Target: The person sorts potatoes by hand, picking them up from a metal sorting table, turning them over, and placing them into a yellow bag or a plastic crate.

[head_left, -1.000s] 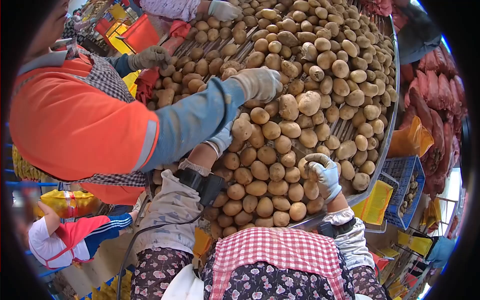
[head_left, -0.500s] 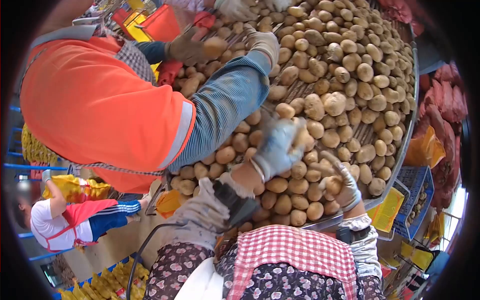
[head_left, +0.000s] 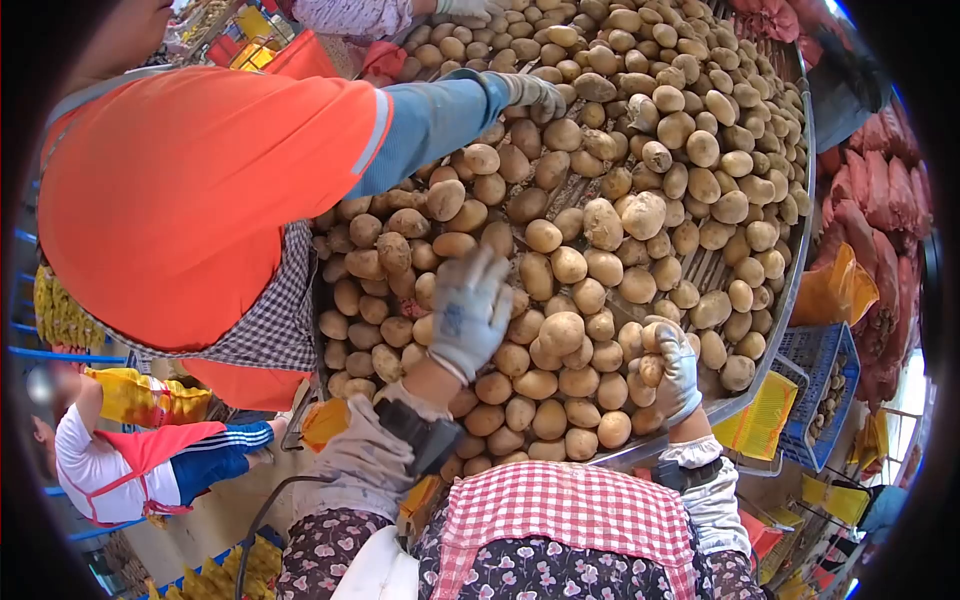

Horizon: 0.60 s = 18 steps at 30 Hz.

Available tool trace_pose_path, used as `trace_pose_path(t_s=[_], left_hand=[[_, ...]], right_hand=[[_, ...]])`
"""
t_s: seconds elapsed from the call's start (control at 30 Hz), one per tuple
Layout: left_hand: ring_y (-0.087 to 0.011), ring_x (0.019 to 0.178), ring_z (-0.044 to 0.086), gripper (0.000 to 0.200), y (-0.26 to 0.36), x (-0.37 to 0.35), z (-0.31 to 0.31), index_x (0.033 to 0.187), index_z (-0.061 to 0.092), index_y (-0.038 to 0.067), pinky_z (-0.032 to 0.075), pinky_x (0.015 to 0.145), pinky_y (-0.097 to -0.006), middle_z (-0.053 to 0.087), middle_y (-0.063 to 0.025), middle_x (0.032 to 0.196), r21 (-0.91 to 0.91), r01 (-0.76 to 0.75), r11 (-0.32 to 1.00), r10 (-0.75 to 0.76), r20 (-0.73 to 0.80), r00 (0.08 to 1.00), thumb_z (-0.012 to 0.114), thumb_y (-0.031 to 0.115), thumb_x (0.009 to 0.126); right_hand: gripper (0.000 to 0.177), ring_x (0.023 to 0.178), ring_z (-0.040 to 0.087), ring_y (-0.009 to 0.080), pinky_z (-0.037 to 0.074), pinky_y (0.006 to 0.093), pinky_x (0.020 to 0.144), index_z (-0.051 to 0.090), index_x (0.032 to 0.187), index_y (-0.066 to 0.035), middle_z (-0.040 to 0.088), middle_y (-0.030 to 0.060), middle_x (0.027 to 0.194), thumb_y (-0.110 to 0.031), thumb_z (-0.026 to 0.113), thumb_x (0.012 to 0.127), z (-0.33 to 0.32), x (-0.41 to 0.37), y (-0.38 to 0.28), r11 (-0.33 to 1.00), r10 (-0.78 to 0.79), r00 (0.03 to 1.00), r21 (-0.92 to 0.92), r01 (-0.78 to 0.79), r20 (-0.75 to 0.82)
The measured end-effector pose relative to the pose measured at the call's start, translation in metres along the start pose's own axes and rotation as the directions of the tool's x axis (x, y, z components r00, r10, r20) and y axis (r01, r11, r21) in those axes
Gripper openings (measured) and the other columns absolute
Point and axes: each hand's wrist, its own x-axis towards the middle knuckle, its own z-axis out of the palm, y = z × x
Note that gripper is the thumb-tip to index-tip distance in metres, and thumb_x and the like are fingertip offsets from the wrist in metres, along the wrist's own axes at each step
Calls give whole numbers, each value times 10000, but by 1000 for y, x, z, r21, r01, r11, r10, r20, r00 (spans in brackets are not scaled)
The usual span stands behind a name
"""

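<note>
Many brown potatoes (head_left: pixel 580 385) lie spread over a metal-edged sorting table (head_left: pixel 797 262). My left hand (head_left: pixel 468 312), in a whitish-blue glove, is over the potatoes left of centre, its fingers apart and somewhat blurred, with no potato in it. My right hand (head_left: pixel 672 375), gloved too, is near the front right edge of the table with its fingers curled round a potato (head_left: pixel 651 370). Other potatoes lie close about both hands.
A co-worker in an orange vest (head_left: pixel 200 200) leans in from the left, a gloved hand on the potatoes. Another gloved hand (head_left: pixel 470 8) shows at the top. A blue crate (head_left: pixel 818 390) and red sacks (head_left: pixel 880 190) are at the right; another person (head_left: pixel 130 450) is lower left.
My left hand has moved left from the middle potatoes. My right hand has closed more round a potato. The co-worker's arm has shifted up, showing more potatoes at the left.
</note>
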Motion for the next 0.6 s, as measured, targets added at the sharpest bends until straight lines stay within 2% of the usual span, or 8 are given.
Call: trace_pose_path(t_s=[0.03, 0.1, 0.23, 0.3, 0.43, 0.47, 0.5, 0.6], left_hand=[[-384, 1363, 310, 486, -6, 16, -7, 1287, 557, 93, 210, 1134, -522, 385, -161, 1469, 259, -18, 966, 62, -164, 984, 597, 286, 843], [-386, 1393, 260, 516, -29, 53, -8, 1282, 563, 110, 187, 1140, -541, 322, -152, 1511, 590, 44, 806, 42, -130, 991, 629, 309, 811], [-427, 1409, 190, 603, -56, 90, 8, 1273, 561, 114, 169, 1136, -571, 227, -144, 1549, 574, -106, 812, 111, 27, 993, 698, 369, 745], [-434, 1405, 192, 579, -51, 100, 15, 1233, 565, 113, 178, 1137, -562, 237, -142, 1540, 617, -77, 783, 81, 22, 996, 734, 326, 722], [-446, 1343, 298, 341, -48, 102, 24, 1075, 581, 61, 275, 1113, -528, 306, -124, 1508, 668, 3, 744, 35, -43, 998, 682, 193, 777], [-448, 1329, 315, 342, -47, 94, 23, 1089, 580, 70, 306, 1103, -499, 312, -123, 1505, 582, 12, 813, 43, -79, 996, 685, 166, 779], [-449, 1315, 332, 347, -43, 86, 21, 1104, 580, 80, 337, 1093, -470, 317, -123, 1502, 486, 9, 874, 51, -112, 992, 689, 140, 780], [-417, 1260, 408, 521, -35, 75, 11, 1248, 546, 115, 410, 1042, -434, 298, -118, 1514, 559, 32, 828, -56, 26, 998, 732, 158, 763]], right_hand=[[330, 590, 543, 104, 461, 215, 508, 518, 1188, -87, 586, 33, 876, -277, 605, 932, 1, -3, -2, 1000, 1, 999, 21, 0, -35], [404, 672, 599, 138, 510, 257, 552, 470, 1289, -97, 632, 99, 1027, -310, 555, 956, -10, -2, -4, 989, 83, 996, 121, -84, 17], [550, 759, 636, 236, 547, 327, 580, 488, 1318, -81, 611, 159, 1164, -499, 410, 969, -19, 1, -16, 816, 226, 952, 494, -301, 206], [545, 821, 651, 267, 556, 345, 593, 517, 1295, -72, 578, 199, 1224, -493, 440, 957, -20, -1, -16, 749, 193, 950, 588, -305, 246], [501, 786, 667, 260, 551, 342, 594, 560, 1228, -47, 650, 177, 1074, -454, 538, 936, -40, -8, -6, 757, 128, 956, 597, -265, 262], [531, 724, 667, 255, 545, 326, 582, 583, 1179, -38, 668, 157, 986, -505, 530, 931, -50, -7, 0, 722, 70, 939, 633, -280, 336], [550, 719, 677, 250, 547, 313, 566, 622, 1081, -28, 670, 148, 897, -544, 517, 924, -49, -15, -7, 684, 83, 952, 678, -269, 294], [576, 634, 681, 255, 550, 328, 523, 655, 923, -20, 676, 140, 755, -577, 511, 911, -84, -43, -9, 682, 72, 989, 717, -146, 133]])
